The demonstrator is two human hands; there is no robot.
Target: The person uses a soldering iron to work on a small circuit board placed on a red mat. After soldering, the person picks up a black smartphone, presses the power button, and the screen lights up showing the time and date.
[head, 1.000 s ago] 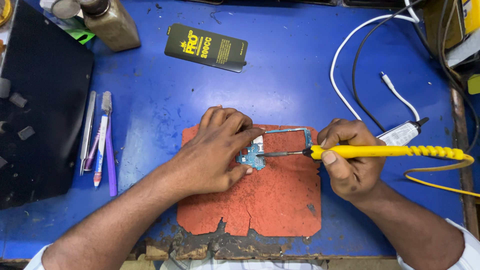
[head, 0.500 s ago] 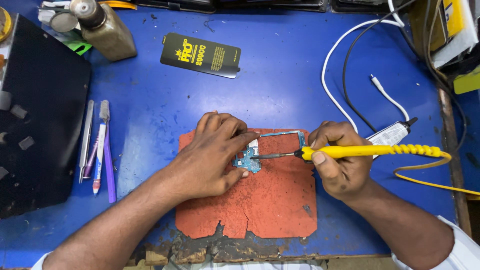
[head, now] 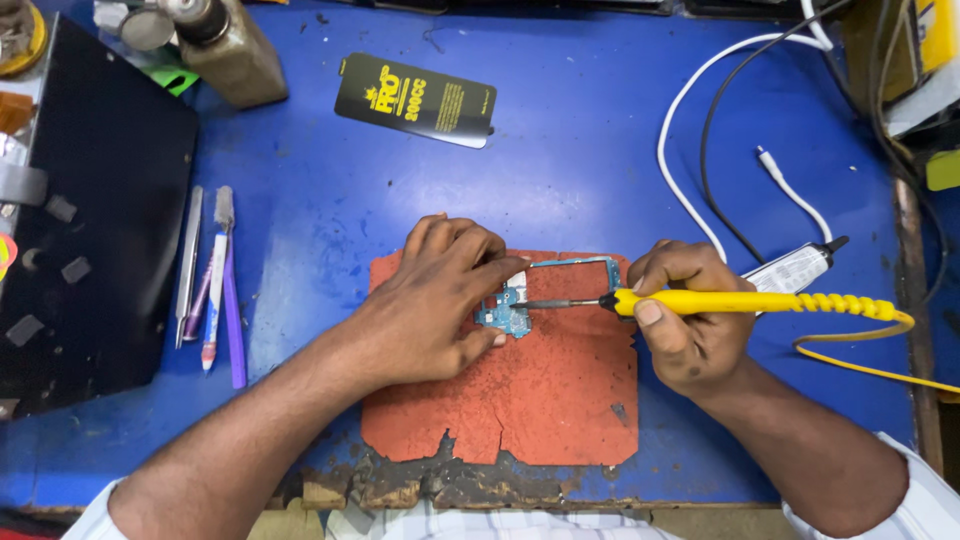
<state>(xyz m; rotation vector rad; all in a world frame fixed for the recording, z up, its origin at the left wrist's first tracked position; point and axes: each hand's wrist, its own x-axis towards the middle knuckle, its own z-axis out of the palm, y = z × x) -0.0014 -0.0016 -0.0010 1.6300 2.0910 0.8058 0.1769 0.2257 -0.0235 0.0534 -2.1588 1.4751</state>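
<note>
Head camera showed soldering underway, not finished: the left hand point(head: 430, 310) pressed the small circuit board point(head: 507, 312) flat on the red mat point(head: 540, 400), while right-hand fingers point(head: 650, 312) gripped the yellow soldering iron point(head: 740, 302), tip touching the board.
</note>
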